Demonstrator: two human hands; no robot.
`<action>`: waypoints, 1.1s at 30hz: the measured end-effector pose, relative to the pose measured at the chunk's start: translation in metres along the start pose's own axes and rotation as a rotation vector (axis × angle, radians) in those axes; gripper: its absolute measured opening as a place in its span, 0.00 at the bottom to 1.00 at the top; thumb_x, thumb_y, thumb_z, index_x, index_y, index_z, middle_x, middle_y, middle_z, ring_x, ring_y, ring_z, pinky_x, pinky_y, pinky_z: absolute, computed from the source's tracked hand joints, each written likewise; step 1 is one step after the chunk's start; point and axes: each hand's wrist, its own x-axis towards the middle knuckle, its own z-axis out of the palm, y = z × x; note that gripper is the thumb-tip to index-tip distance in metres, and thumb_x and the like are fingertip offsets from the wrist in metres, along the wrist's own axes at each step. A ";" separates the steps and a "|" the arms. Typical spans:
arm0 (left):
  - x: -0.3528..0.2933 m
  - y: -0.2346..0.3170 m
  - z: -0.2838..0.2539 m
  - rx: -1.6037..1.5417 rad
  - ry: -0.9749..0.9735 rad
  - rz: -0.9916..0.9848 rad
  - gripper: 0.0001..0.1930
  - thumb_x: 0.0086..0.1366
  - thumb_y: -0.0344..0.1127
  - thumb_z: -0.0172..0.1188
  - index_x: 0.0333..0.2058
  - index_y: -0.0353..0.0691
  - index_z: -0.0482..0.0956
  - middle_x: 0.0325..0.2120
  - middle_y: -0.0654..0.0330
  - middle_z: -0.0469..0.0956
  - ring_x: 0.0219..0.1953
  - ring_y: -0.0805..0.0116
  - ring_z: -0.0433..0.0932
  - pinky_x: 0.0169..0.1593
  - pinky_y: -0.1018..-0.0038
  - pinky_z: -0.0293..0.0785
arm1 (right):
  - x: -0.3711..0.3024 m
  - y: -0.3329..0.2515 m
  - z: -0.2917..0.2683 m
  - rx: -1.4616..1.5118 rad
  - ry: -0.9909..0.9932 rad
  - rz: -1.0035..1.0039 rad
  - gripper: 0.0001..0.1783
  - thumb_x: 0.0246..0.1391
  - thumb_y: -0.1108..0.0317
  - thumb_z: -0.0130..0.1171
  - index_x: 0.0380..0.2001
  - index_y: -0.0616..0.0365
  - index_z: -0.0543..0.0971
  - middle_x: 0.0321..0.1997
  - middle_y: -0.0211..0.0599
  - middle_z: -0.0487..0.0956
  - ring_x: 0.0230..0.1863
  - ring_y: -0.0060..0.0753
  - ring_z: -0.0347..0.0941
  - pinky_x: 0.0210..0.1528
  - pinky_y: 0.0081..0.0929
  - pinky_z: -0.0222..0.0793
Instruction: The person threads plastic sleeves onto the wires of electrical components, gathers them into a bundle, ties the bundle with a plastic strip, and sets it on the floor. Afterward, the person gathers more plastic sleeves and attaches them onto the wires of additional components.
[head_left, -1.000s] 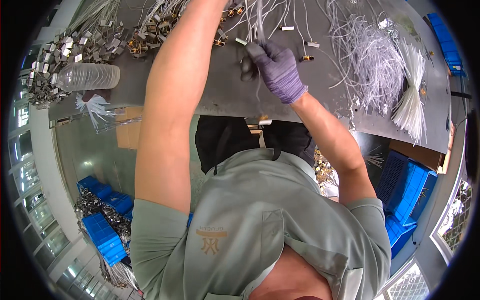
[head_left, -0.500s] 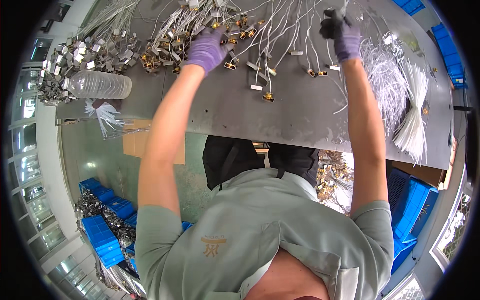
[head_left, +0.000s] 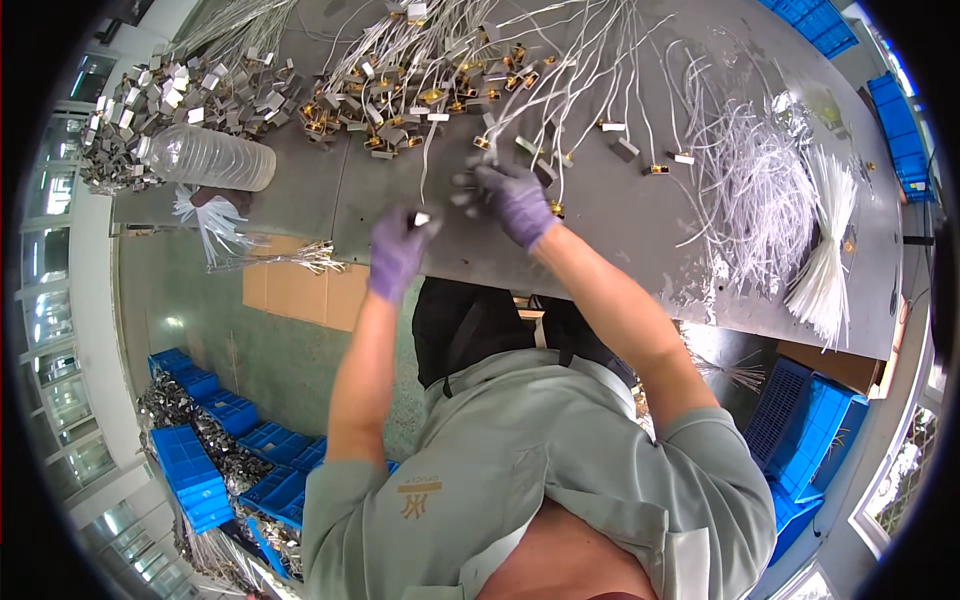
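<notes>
My left hand (head_left: 398,252), in a purple glove with dark fingertips, is closed near the table's front edge on a small metal block (head_left: 422,218) with a bright face. A thin white wire (head_left: 427,165) runs up from close to that block toward the pile. My right hand (head_left: 512,203), gloved alike, hovers just right of the left one; its fingers are smeared by motion. Beyond it, several white wires with metal and brass-coloured end pieces (head_left: 656,169) fan out on the grey table (head_left: 620,235). A dense pile of wired end pieces (head_left: 400,100) lies farther left.
At the left, a clear plastic bottle (head_left: 212,158) lies on its side beside heaped metal blocks (head_left: 190,95). Loose white wires (head_left: 750,190) and a tied white bundle (head_left: 828,250) lie at right. Blue crates (head_left: 190,470) stand on the floor.
My left hand has come from the pile toward the front edge and now holds a small metal block. My right hand has swung leftward and nearer, away from the far-right wires.
</notes>
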 end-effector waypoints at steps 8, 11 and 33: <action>-0.091 -0.023 -0.020 -0.506 -0.006 0.149 0.29 0.56 0.42 0.60 0.52 0.30 0.66 0.21 0.58 0.72 0.25 0.72 0.70 0.33 0.75 0.69 | 0.053 0.010 0.040 -0.035 0.070 -0.022 0.15 0.60 0.69 0.48 0.49 0.63 0.67 0.41 0.48 0.79 0.33 0.43 0.80 0.21 0.28 0.74; -0.105 -0.033 -0.035 -0.421 0.053 0.081 0.25 0.59 0.38 0.60 0.51 0.32 0.67 0.21 0.59 0.72 0.25 0.74 0.70 0.33 0.76 0.69 | 0.055 -0.003 0.045 -0.002 0.093 -0.069 0.16 0.60 0.68 0.48 0.49 0.64 0.66 0.43 0.49 0.79 0.34 0.44 0.80 0.21 0.27 0.72; -0.167 0.026 -0.155 0.108 0.310 -0.030 0.10 0.60 0.31 0.57 0.39 0.34 0.75 0.17 0.65 0.72 0.18 0.79 0.68 0.22 0.81 0.63 | 0.098 -0.079 0.121 0.406 0.151 -0.004 0.06 0.57 0.70 0.41 0.33 0.56 0.69 0.25 0.42 0.74 0.17 0.36 0.67 0.12 0.23 0.54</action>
